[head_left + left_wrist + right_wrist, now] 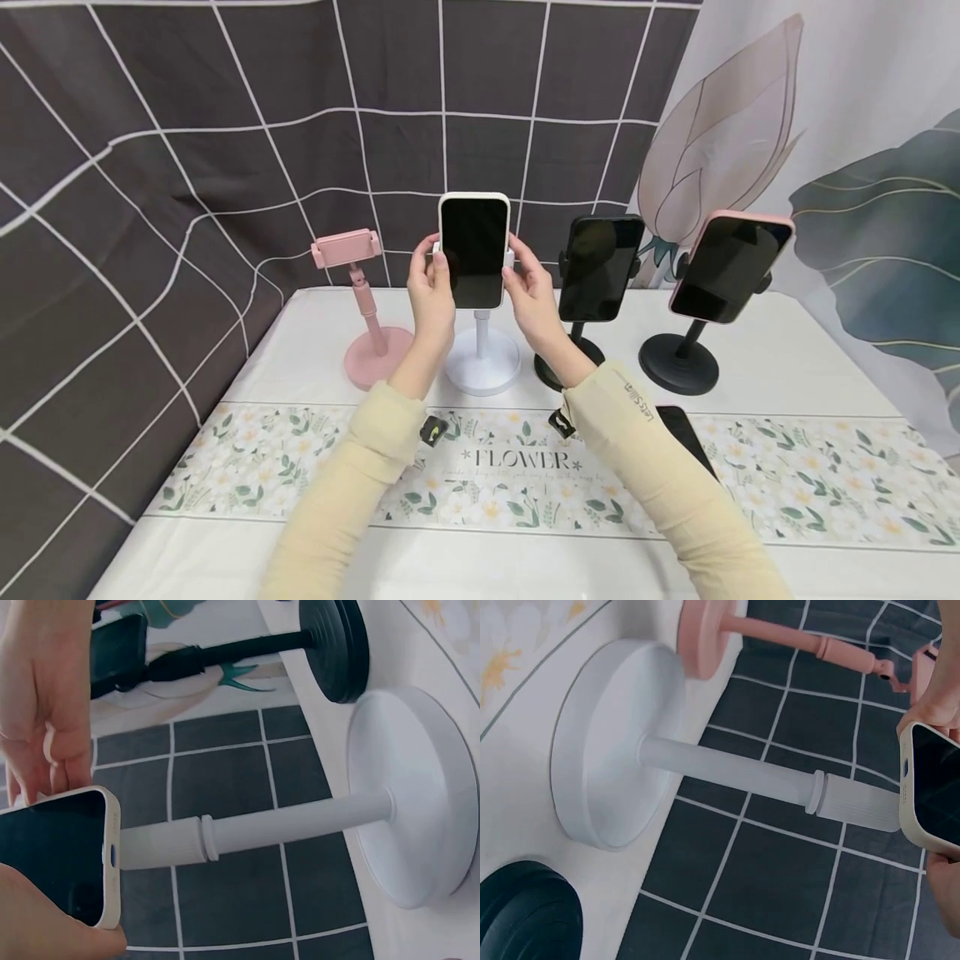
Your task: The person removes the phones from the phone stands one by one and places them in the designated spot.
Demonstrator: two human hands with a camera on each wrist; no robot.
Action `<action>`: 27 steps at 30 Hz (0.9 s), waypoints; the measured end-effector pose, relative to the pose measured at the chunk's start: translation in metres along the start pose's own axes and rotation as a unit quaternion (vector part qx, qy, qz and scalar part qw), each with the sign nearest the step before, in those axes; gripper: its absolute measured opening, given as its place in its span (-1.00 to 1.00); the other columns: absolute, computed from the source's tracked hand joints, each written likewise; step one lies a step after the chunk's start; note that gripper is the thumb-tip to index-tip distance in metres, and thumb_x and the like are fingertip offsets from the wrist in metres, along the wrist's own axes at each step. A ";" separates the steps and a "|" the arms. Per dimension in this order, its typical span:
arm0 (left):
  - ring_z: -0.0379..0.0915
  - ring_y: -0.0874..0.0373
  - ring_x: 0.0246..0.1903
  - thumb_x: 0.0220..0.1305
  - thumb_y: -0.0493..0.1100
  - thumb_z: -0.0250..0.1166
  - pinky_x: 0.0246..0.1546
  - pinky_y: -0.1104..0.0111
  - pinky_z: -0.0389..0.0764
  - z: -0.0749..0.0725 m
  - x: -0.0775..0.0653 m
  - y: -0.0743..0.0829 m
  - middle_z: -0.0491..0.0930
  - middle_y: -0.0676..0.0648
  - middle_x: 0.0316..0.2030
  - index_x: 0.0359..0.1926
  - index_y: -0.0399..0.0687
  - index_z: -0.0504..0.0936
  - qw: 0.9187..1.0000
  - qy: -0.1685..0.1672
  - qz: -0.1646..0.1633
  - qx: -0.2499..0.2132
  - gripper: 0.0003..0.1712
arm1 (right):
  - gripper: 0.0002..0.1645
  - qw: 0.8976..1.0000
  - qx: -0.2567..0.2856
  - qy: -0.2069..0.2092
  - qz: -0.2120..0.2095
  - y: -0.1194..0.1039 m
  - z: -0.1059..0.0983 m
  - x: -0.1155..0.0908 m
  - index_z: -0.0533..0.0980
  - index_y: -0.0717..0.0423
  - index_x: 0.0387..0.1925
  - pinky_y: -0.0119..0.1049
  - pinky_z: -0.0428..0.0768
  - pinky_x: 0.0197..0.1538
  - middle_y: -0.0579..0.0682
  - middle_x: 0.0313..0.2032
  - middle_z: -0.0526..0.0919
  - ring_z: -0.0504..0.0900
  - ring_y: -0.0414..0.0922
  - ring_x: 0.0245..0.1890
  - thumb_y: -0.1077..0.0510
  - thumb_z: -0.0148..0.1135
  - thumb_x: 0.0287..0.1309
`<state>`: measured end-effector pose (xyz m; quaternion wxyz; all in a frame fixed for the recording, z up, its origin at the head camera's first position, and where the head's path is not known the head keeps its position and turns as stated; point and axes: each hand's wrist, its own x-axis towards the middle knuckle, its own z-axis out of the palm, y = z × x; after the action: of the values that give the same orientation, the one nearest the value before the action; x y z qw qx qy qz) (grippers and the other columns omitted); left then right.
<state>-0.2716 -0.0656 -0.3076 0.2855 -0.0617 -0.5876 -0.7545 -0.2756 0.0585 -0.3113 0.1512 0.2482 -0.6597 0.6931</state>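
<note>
A smartphone in a cream case [475,250] stands upright, dark screen facing me, at the top of a white phone stand [483,367]. My left hand [432,300] grips its left side, thumb along the front edge and fingers behind. On the opposite side my right hand [536,302] holds the phone's edge by the white clamp arm [508,257]. In the left wrist view, the phone's lower end [111,859] lies against the ribbed top of the stem [161,845]. The right wrist view shows the round white base [619,742] on the table. The back of the phone is hidden.
Left of the white stand is a pink phone stand [378,354] with a bare clamp. On the right, two black stands carry a black phone [602,268] and a pink-cased phone [731,267]. Another dark phone [686,437] lies by my right sleeve on the floral tablecloth [487,492].
</note>
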 end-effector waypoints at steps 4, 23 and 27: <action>0.32 0.29 -0.28 0.32 -0.22 -0.07 -0.19 0.47 0.32 0.000 -0.006 0.006 0.41 0.00 -0.27 0.11 -0.23 0.32 1.000 0.005 -0.008 -0.013 -0.64 | -0.46 1.000 -0.005 0.000 0.011 -0.005 -0.001 -0.004 0.16 0.26 0.24 -0.43 0.47 -0.01 0.22 0.25 0.27 0.46 -0.31 -0.23 0.40 -0.12 0.21; 0.34 0.24 -0.25 0.33 -0.17 -0.08 -0.13 0.37 0.31 -0.001 -0.071 0.051 0.49 -0.10 -0.32 0.11 -0.16 0.28 0.999 -0.039 -0.035 -0.011 -0.65 | -0.46 0.998 -0.065 -0.007 -0.005 -0.049 -0.022 -0.056 0.25 0.26 0.19 -0.58 0.35 -0.47 0.03 0.08 0.42 0.32 -0.28 -0.64 0.43 -0.02 0.13; 0.33 0.23 -0.16 0.32 -0.12 -0.07 -0.01 0.30 0.29 0.000 -0.083 0.055 0.52 -0.19 -0.24 0.12 -0.18 0.24 0.998 -0.053 -0.030 -0.021 -0.61 | -0.46 0.997 -0.071 0.000 -0.004 -0.054 -0.026 -0.066 0.25 0.28 0.19 -0.63 0.42 -0.36 -0.33 0.01 0.44 0.42 -0.30 -0.49 0.43 -0.02 0.13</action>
<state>-0.1754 -0.0440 -0.2961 0.2302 -0.0894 -0.5878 -0.7704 -0.1957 0.0967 -0.3017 0.1712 0.2389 -0.7065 0.6438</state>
